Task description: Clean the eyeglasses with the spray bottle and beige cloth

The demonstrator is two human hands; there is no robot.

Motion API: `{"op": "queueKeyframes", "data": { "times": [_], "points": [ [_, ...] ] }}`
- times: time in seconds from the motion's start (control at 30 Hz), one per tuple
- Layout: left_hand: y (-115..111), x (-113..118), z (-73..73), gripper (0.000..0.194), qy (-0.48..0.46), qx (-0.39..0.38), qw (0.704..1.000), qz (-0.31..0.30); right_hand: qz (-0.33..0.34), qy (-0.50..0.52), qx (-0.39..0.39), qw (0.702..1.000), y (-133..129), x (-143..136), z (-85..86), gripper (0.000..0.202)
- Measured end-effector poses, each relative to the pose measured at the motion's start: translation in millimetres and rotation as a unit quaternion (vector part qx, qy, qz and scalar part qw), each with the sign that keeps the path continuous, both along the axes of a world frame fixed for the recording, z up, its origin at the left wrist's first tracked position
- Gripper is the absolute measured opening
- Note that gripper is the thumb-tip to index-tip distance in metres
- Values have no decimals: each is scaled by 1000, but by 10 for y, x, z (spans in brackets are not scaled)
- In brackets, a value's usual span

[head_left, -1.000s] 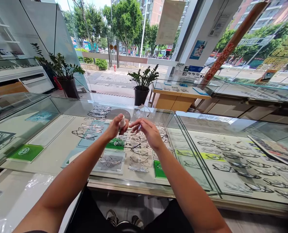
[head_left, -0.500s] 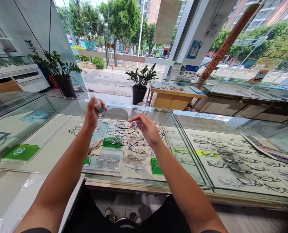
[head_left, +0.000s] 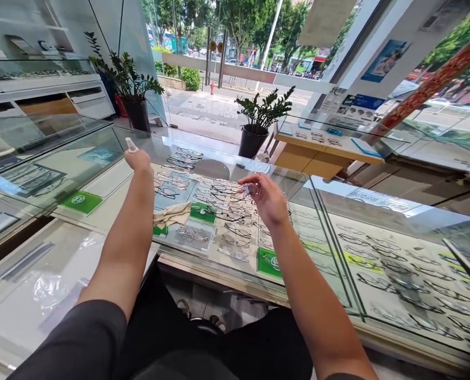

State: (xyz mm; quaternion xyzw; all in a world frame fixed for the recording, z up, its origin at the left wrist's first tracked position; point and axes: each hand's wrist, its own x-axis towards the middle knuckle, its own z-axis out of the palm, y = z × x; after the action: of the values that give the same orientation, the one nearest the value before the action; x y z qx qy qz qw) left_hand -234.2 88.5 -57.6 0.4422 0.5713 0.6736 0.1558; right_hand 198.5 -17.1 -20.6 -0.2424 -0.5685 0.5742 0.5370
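Note:
My left hand [head_left: 138,159] is closed around a small bottle [head_left: 131,144]; only its white top shows above the fist. It is over the far left part of the glass counter. My right hand [head_left: 272,200] pinches a pair of clear eyeglasses [head_left: 253,190] by one side, above the rows of frames. Their thin see-through outline is hard to follow against the glass. Below and between my hands, a crumpled beige cloth [head_left: 172,214] lies beside a green card [head_left: 203,212] on the counter.
The glass counter [head_left: 235,266] holds several rows of eyeglasses. A second showcase [head_left: 377,232] adjoins on the right, with a tilted mirror-like panel at its edge. Potted plants [head_left: 254,138] stand beyond the counter, near the glass front. A plastic-covered white surface [head_left: 29,285] is at lower left.
My left hand has moved outward to the left with the bottle, away from my right hand. My right hand still holds the clear eyeglasses. The view has tilted down and turned left.

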Motion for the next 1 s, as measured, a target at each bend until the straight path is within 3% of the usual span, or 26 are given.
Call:
{"op": "queueKeyframes", "data": {
  "times": [0.07, 0.17, 0.4, 0.6, 0.8, 0.93, 1.0],
  "points": [
    [9, -38, -57, 47, -47, -55, 996, 58, 2, 3, -2, 1000, 12, 3, -15, 29],
    [55, -61, -107, 44, -102, -119, 979, 127, 7, 1, 0, 1000, 19, -2, -32, 29],
    [119, -18, -93, 46, -135, -173, 964, 149, 6, -17, 1, 1000, -1, -19, -46, 29],
    [65, 94, -4, 38, -158, -196, 948, 197, 4, -30, 1, 1000, -4, -23, -34, 30],
    [-8, 266, 99, 56, -164, -212, 928, 261, 2, -39, -3, 999, -20, -29, -15, 31],
    [-79, 366, 231, 57, -116, -206, 906, 352, 0, -39, -8, 999, -27, -27, -5, 33],
    [-126, 398, 321, 43, -60, -155, 909, 382, -2, -37, -9, 999, -26, -25, -2, 33]
  ]
}}
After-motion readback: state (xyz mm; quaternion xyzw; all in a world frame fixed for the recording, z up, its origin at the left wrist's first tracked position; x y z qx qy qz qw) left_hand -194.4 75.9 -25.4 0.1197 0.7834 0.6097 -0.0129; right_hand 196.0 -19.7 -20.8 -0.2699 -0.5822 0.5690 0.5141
